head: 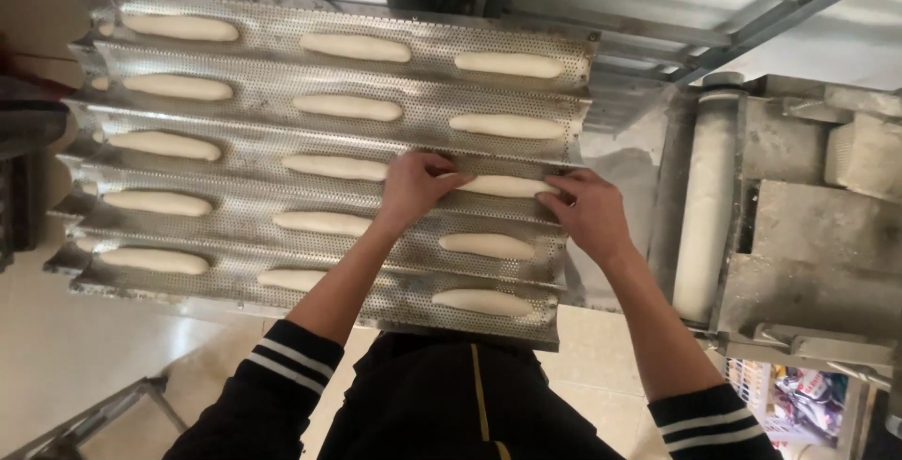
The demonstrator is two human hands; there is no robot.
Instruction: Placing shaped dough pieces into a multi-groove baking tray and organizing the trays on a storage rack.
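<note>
A person in a dark top with striped cuffs bends over a perforated metal baguette tray (263,145), both hands set on one long piece of pale dough (507,186) in the middle channel, at the tray's right end. The left hand (415,187) rests on the left tip of the piece with fingers curled down over it, loosely closed rather than clenched. The right hand (587,211) presses on the right tip, beside the tray's right edge, fingers bent and spread slightly; neither hand lifts the dough clear of the metal, as far as the view tells.

The tray has five long channels running left to right, each carrying three pieces of shaped dough in a row. One piece (487,246) lies in the next channel nearer the person, just below the hands, and another (483,302) lies in the nearest channel. A further piece (507,125) sits in the channel beyond the hands.

To the right of the tray stands a flour-dusted dough moulding machine (808,234) with a pale roller (703,206) running near to far. A metal rack frame (676,18) shows at the far right, and a tiled floor (75,347) lies below.
</note>
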